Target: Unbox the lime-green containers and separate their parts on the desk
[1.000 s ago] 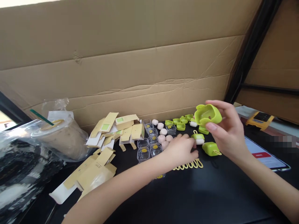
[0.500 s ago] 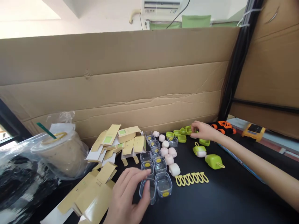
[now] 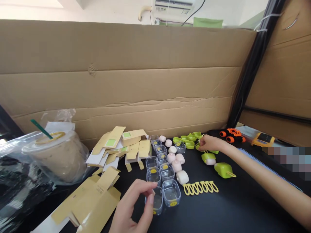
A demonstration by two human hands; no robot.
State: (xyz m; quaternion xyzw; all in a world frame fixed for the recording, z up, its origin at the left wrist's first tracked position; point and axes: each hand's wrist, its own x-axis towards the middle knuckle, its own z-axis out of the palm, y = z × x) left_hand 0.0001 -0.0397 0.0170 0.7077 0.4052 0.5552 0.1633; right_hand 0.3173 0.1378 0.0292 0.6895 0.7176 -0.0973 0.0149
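Black desk (image 3: pixel 218 210): carries all the small parts.
Clear plastic square cup (image 3: pixel 155 202): near edge, leftmost of front pair; light, stiff, thin-walled, slick; best taken across opposite rim walls.
Left hand (image 3: pixel 132 210): thumb and forefinger pinch the cup's rim.
Right hand (image 3: pixel 210 142): fingers curled among small lime-green plastic caps (image 3: pixel 189 144); grip unclear.
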